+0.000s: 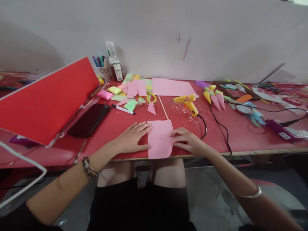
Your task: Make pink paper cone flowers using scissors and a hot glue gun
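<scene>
A pink sheet of paper lies at the near edge of the red table, its lower right corner curling up. My left hand rests flat beside the sheet's left edge, fingers stretched out and touching the paper. My right hand lies on the sheet's right edge with fingers bent, pressing or pinching the paper. A yellow glue gun stands just beyond my right hand, its black cord running to the right.
A large red board leans at the left, over a black phone. A marker, pink and green paper scraps, a bigger pink sheet, paper cones, a pen cup and a bottle lie farther back.
</scene>
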Available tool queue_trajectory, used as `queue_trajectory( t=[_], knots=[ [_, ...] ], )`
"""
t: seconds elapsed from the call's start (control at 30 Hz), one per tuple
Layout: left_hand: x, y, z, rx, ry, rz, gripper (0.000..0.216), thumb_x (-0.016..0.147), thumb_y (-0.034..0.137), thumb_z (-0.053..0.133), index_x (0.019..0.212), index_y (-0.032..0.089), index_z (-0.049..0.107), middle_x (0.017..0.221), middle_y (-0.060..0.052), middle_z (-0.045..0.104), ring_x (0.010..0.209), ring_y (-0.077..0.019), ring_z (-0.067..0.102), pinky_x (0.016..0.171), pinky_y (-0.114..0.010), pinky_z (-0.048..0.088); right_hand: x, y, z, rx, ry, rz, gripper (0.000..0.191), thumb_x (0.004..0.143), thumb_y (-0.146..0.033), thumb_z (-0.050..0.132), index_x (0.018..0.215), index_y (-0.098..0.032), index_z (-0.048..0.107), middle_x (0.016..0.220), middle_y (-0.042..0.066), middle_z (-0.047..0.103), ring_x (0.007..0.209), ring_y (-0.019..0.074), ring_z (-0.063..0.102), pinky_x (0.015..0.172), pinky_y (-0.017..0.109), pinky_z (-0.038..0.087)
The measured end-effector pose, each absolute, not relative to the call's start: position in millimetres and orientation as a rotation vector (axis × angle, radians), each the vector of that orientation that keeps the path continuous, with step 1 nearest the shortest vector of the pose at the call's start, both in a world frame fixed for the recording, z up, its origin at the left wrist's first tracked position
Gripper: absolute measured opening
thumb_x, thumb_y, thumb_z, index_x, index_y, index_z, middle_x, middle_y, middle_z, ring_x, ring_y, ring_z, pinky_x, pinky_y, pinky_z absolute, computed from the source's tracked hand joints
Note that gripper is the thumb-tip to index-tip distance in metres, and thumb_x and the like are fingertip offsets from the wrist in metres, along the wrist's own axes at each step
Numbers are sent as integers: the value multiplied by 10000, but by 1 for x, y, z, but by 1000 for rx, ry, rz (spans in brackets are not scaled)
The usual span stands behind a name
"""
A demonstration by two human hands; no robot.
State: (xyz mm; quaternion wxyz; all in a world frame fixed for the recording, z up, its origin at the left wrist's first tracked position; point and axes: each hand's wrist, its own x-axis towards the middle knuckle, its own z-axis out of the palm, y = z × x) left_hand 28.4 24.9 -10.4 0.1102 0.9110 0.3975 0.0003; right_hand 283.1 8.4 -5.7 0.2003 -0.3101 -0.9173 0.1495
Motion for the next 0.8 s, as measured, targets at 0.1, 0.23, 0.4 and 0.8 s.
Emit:
queue_trajectory(
  t=[0.1,0.23,0.4,0.8],
  knots=[
    [29,27,-10,2657,1198,-21,807,733,649,333,1359,170,164,1426,-78,175,1303,-245,152,1057,-418,147,272,14,-4,-913,-2539,456,242,846,-260,409,736,-136,585,844,100,581,820,159,518,748,288,412],
    [31,28,-8,2637,1203,-13,836,719,667,333,1359,156,163,1427,-84,165,1303,-249,149,1059,-427,130,254,26,-1,-932,-2587,436,250,856,-250,379,693,-138,531,708,59,552,683,137,489,653,254,391],
    [33,27,-9,2601,1239,26,837,720,669,329,1352,139,186,1418,-94,196,1298,-247,171,1056,-429,141,234,40,-2,-960,-2740,256,240,842,-228,392,666,-143,531,668,41,537,630,132,458,627,254,346],
    [35,28,-17,2581,1308,141,825,734,653,322,1344,112,195,1413,-96,218,1293,-220,196,1060,-386,151,214,56,-8,-1050,-2791,167,247,846,-249,382,750,-137,579,734,59,606,695,141,523,633,245,331]
  ],
)
